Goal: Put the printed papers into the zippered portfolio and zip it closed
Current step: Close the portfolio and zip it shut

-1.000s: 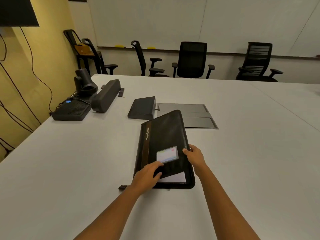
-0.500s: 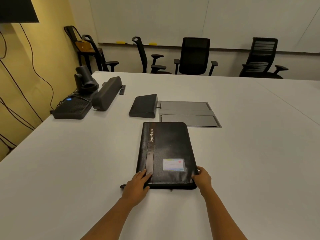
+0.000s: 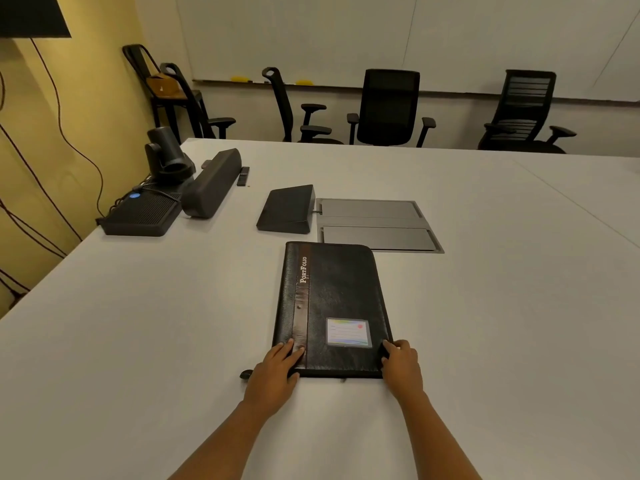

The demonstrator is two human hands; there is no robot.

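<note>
The black zippered portfolio (image 3: 332, 306) lies flat on the white table (image 3: 485, 306), cover down, with "PortFolio" lettering and a small label card (image 3: 348, 332) on top. My left hand (image 3: 273, 377) presses on its near left corner, fingers on the cover and thumb at the front edge. My right hand (image 3: 401, 368) grips the near right corner. A small dark zipper pull (image 3: 246, 374) sticks out on the table just left of my left hand. No printed papers show; they are hidden inside the cover.
Beyond the portfolio are a dark wedge-shaped device (image 3: 287, 209) and a grey flush cable hatch (image 3: 374, 225). At far left stand a camera (image 3: 166, 155), a soundbar (image 3: 211, 183) and a black box (image 3: 142, 213). Office chairs (image 3: 388, 109) line the far edge.
A second ago the cover was raised with white paper showing at its near edge. It now lies flat and shut, and both hands have slid to the near corners.
</note>
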